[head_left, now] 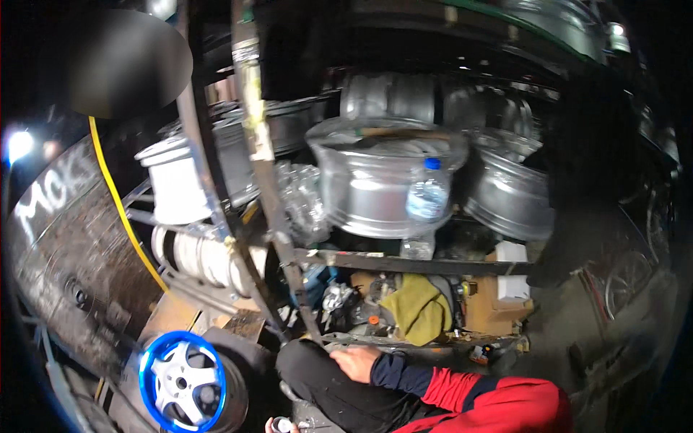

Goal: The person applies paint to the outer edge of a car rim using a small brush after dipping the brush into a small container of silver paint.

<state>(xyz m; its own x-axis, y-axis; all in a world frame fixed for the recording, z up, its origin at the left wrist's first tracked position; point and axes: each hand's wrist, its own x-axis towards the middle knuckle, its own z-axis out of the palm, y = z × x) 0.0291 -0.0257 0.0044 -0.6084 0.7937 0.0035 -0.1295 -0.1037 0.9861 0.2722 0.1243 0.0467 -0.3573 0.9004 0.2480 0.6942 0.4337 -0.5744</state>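
- Resting on the bent knee [307, 359] of the black trousers, the right hand [354, 363] lies palm down, its fingers loosely extended and close together.
- The right arm wears a red and navy sleeve [451, 390], which enters from the lower right.
- The left hand [270, 425] shows only in part at the lower edge; its visible fingers pinch the side of a small cup [282, 425] with a pale rim and a dark inside.
- The wheel [180, 381] is at the lower left, to the left of the left hand and apart from it. Its face, turned toward the viewer, has white spokes and a bright blue rim.
- Behind the knee is a metal rack. Its lower shelf holds an olive-green cloth [420, 309], a cardboard box [494, 303] and mixed small items too crowded to identify.
- On the shelf above, a large silver rim [364, 189] lies between plastic wrapping [299, 200] on its left and a second silver rim [509, 189] on its right. A clear bottle [427, 196] with a blue cap is in front of the large rim.
- At the far left are a rusty tank [68, 256] with white painted marks and a yellow strip [119, 198] running down beside it.
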